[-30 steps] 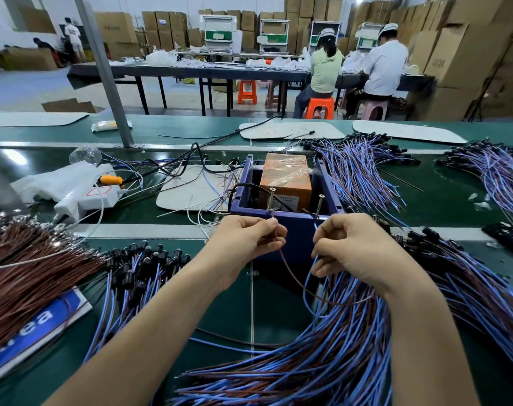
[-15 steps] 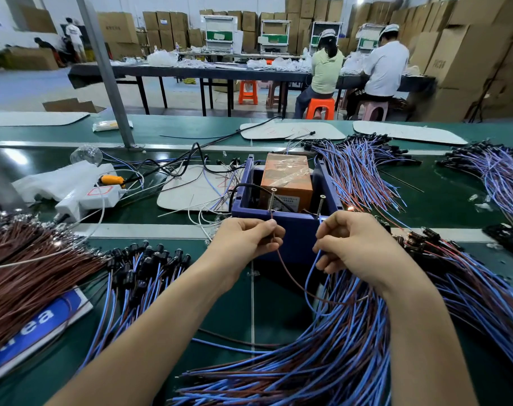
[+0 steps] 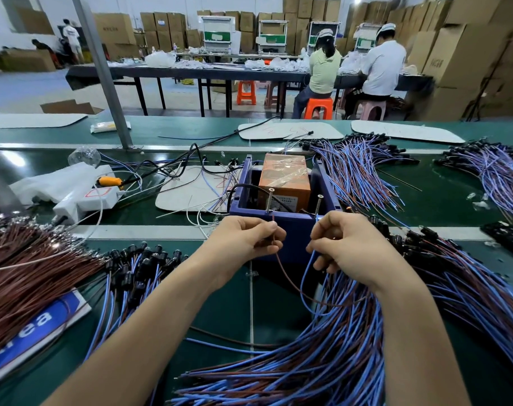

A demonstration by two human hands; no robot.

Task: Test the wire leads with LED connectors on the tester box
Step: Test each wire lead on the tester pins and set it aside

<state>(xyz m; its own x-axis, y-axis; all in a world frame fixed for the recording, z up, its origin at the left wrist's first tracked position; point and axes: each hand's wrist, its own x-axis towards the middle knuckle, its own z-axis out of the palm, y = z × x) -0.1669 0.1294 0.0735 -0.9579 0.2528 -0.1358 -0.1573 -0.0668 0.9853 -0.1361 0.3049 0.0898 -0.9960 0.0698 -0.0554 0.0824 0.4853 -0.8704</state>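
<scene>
Head view, left hand [image 3: 243, 244] pinching brown wire [image 3: 282, 266], right hand [image 3: 347, 247] pinching blue wire [image 3: 305, 275]

Operator at the bench: bare left hand [image 3: 243, 241], bare right hand [image 3: 346, 244] — left forearm [image 3: 149, 326] and right forearm [image 3: 410, 332] uncovered down to the frame edge.

Curled fingers of the left hand [image 3: 243, 241] and right hand [image 3: 346, 244] hide the pinched stretches of the thin brown wire [image 3: 282, 269] and thin blue wire [image 3: 305, 278]. Print on the orange block's white label [image 3: 284, 199] is too small to read. The blue-and-white printed card [image 3: 35, 326] runs off the left edge.
</scene>
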